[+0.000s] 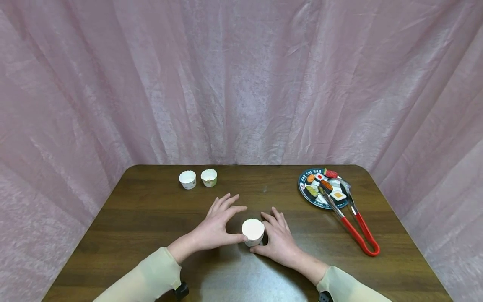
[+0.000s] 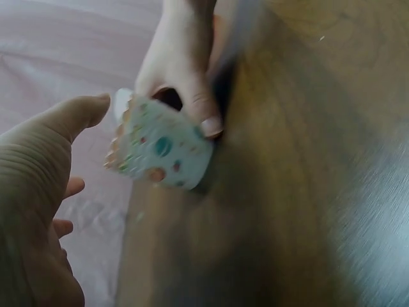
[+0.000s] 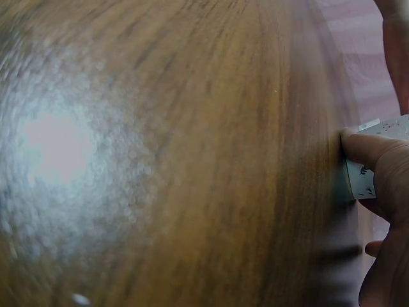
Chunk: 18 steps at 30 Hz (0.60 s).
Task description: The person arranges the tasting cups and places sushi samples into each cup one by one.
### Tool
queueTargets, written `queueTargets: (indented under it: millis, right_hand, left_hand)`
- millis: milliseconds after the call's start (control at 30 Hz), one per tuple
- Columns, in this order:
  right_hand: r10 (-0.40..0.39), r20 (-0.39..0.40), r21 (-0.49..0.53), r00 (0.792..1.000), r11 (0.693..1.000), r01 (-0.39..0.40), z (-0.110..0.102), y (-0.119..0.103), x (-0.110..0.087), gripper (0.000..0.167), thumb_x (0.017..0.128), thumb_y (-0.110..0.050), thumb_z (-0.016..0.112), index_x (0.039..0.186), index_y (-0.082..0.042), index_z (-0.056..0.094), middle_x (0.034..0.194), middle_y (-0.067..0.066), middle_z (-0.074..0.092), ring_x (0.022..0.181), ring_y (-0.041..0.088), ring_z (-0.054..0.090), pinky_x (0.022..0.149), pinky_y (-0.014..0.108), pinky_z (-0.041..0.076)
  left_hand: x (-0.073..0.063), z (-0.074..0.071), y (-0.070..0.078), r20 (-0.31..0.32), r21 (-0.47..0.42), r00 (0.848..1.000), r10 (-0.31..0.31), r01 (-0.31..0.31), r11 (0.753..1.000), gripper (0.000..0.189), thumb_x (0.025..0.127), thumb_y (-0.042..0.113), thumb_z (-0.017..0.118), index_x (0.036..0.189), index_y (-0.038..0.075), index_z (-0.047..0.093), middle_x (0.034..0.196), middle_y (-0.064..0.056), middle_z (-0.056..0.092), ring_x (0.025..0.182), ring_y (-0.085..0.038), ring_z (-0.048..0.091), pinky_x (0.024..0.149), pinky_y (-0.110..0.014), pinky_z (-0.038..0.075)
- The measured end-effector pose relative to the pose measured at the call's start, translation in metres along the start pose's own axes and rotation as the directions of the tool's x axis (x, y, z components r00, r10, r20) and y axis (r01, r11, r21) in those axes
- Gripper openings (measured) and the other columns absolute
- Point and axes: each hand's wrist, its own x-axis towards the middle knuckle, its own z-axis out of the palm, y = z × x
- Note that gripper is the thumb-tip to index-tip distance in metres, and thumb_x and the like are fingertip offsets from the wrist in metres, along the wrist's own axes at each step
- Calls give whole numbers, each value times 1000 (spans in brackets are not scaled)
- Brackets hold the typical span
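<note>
A white paper baking cup with a scalloped rim stands upright on the brown table, between my two hands. Coloured dots show on its side in the left wrist view. My right hand holds this cup low on its right side, thumb at the near face and fingers behind. In the right wrist view that thumb lies across the cup's wall. On the other side, my left hand is spread, fingers extended beyond the cup, its thumb tip close to the near left of the rim.
Two more baking cups stand at the back left, side by side. A round dark blue plate at the back right bears several toy sushi pieces and a strawberry. Red-handled tongs lean across its edge. A pink curtain hangs behind.
</note>
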Motion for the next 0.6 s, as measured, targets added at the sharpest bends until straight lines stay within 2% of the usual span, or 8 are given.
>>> queueTargets:
  millis: [233,600]
  right_hand:
    - [-10,4,-16,1000,1000,10,1,2,0,59,69,-47,92,113,-13,71,148,16,52,151,43,20,120,62,12]
    - [-10,13,-21,1000,1000,10,1,2,1,65,70,-51,90,119,-12,71,149,15,51,151,44,19,120,63,11]
  left_hand:
    - [2,22,3,30,-35,999,-12,13,999,84,81,65,77,147,17,55,166,-7,27,155,-32,11,119,-66,5]
    - [7,31,5,36,-33,999,-11,12,999,81,82,62,78,145,16,58,163,-13,33,153,-37,15,118,-68,8]
